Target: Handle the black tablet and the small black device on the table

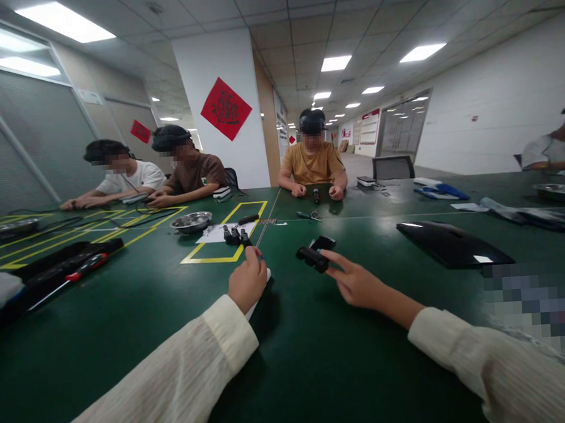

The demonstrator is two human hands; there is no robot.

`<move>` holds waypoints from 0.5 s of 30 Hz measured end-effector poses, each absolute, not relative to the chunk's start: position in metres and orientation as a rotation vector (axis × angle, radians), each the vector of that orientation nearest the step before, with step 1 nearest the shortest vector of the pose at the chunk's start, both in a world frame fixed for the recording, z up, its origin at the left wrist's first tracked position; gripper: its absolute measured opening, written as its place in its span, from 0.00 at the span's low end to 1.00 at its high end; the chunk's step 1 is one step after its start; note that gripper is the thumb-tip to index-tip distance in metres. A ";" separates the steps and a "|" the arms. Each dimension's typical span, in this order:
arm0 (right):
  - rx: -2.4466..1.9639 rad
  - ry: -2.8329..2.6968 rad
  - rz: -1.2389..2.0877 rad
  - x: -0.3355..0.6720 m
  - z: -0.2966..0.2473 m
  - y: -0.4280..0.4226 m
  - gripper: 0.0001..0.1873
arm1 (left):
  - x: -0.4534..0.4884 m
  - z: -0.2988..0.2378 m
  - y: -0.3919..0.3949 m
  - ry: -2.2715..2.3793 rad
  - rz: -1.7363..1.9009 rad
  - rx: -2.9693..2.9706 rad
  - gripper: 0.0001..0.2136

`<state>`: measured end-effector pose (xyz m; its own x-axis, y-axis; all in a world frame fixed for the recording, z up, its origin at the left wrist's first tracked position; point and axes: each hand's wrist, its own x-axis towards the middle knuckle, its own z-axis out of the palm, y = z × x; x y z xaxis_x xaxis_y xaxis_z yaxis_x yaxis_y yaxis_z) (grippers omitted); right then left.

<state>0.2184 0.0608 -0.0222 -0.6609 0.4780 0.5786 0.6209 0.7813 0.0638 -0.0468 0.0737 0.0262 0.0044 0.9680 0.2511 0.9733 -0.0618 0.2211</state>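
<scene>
My left hand [248,278] is closed above the green table, its fingertips right by a black part with several stubby prongs [235,235]. Whether the fingers grip that part is hard to make out. A white strip [259,297] shows beneath this hand, mostly hidden by it. To the right, my right hand [356,285] pinches a dark two-piece plastic part [314,258] between thumb and fingers, slightly above the tabletop.
Beyond my left hand lie white paper [212,234], a black-handled tool [248,219] and a metal bowl [192,222]. Pliers [308,216] lie farther back. A red screwdriver [87,267] rests left; a glossy black panel [452,244] lies right. Several people sit around the table [141,335].
</scene>
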 end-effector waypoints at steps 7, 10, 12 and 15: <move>-0.565 -2.680 0.096 0.181 -0.011 0.020 0.13 | -0.042 0.020 0.069 -1.975 -0.338 -2.182 0.10; -0.534 -2.722 0.171 0.179 -0.010 0.017 0.10 | -0.043 0.020 0.070 -1.950 -0.333 -2.188 0.11; -0.544 -2.728 0.176 0.178 -0.010 0.018 0.09 | -0.043 0.021 0.069 -1.926 -0.309 -2.209 0.11; -0.561 -2.728 0.148 0.177 -0.010 0.017 0.09 | -0.043 0.023 0.068 -1.908 -0.268 -2.226 0.11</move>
